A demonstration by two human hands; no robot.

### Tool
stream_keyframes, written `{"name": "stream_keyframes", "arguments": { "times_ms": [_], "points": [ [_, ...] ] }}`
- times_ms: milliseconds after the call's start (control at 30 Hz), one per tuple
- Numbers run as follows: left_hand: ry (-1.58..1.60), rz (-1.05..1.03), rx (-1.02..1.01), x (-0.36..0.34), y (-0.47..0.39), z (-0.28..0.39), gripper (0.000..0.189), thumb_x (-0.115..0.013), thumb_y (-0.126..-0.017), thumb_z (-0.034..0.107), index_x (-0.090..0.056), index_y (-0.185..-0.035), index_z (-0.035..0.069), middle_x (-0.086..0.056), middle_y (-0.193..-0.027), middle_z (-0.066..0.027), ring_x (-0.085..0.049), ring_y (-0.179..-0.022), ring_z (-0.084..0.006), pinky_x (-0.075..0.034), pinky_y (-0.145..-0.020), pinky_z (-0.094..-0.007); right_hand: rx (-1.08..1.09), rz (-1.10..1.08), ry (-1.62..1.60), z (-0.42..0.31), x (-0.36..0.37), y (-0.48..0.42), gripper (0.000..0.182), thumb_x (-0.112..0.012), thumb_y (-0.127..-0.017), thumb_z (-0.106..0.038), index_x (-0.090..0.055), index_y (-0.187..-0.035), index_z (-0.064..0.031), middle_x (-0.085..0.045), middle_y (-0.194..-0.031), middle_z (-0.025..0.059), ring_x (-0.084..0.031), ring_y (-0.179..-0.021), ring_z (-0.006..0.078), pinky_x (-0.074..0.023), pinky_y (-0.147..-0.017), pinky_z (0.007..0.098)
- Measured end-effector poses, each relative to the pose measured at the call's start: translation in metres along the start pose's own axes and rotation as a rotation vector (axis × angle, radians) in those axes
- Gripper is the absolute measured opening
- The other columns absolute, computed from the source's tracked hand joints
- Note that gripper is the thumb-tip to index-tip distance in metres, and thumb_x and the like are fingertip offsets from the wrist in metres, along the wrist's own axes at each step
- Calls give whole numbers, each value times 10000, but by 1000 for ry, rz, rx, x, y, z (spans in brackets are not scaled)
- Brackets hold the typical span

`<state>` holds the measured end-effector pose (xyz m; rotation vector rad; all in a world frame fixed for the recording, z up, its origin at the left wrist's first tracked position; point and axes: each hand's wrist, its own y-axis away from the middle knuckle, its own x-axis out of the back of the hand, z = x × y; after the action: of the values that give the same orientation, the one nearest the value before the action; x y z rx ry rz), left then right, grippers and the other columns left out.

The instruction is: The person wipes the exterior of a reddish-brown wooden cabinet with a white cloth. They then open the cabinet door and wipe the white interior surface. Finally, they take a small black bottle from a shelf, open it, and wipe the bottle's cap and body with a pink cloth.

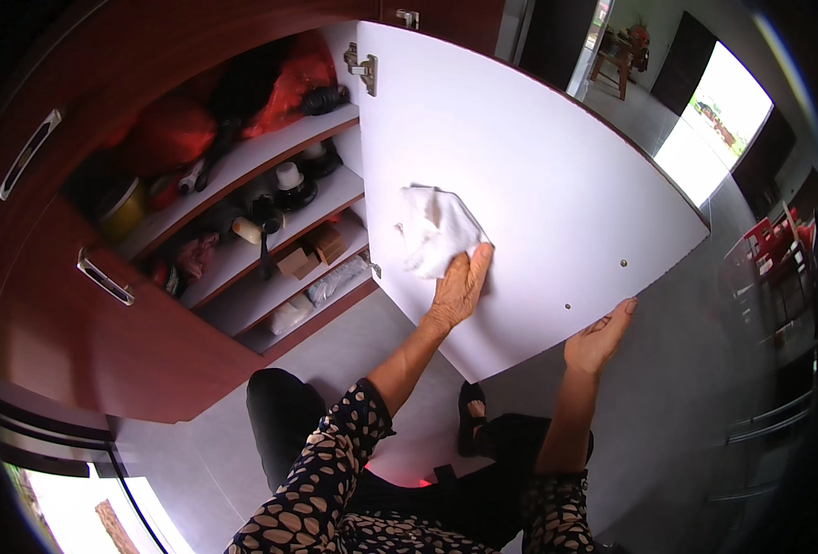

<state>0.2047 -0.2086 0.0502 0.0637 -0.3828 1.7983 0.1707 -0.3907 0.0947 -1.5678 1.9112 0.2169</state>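
A white cloth (440, 225) lies against the white inner face of an open cabinet door (513, 159), pressed there by my left hand (462, 287). The palm and some of its fingers are partly hidden by the cloth. My right hand (597, 341) holds the door's free edge, with the thumb on the near side and the other fingers mostly out of sight behind it. Two small screws show in the door close to that hand. A metal hinge (363, 69) joins the door to the cabinet at the top.
Left of the door, cabinet shelves (257, 152) hold red plastic bags (173, 131), a yellow container (121, 211), small cardboard boxes (324, 244) and clear plastic packets. A red-brown closed door (104, 332) with a metal handle is at the left. Grey tiled floor lies below; red furniture stands far right.
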Motion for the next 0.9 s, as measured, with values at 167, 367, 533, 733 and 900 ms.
{"name": "stream_keyframes", "arguments": {
  "times_ms": [167, 367, 533, 733, 900],
  "points": [
    [-192, -191, -212, -15, 13, -17, 440, -477, -947, 362, -584, -1085, -42, -593, -1010, -210, -576, -914, -311, -460, -826, -394, 20, 186, 59, 3, -5, 3, 671, -418, -932, -515, -341, -1368, -11, -406, -1370, 104, -400, -1237, 215, -324, -1024, 349],
    [119, 312, -847, -35, 10, -11, 389, -557, -917, 245, -470, -1248, 59, -577, -1053, -122, -568, -935, -231, -466, -842, -325, 133, 296, 134, -1, -29, 5, 409, -408, -952, -461, -488, -1091, -85, -507, -845, -51, -451, -699, 46, -356, -578, 189],
    [903, 81, -455, -40, -41, -13, 346, -528, -928, 202, -450, -1234, 60, -519, -1116, -81, -501, -1046, -191, -427, -910, -283, 148, 402, 26, -6, -29, 1, 286, -456, -947, -423, -488, -920, -140, -393, -694, -97, -323, -551, 5, -263, -490, 170],
    [269, 227, -384, 9, -96, -71, 408, -463, -964, 205, -393, -1340, 66, -506, -1247, -104, -471, -1174, -250, -363, -1004, -319, 203, 361, 40, -12, -34, -1, 302, -435, -965, -342, -418, -715, -174, -347, -576, -94, -296, -473, 2, -259, -452, 179],
    [120, 325, -70, 59, -118, -55, 572, -499, -926, 261, -271, -1367, -23, -303, -1353, -223, -315, -1245, -345, -246, -1058, -391, 237, 253, 37, -8, -19, 2, 345, -418, -977, -305, -401, -659, -172, -357, -555, -92, -278, -455, 6, -242, -424, 162]
  ]
}}
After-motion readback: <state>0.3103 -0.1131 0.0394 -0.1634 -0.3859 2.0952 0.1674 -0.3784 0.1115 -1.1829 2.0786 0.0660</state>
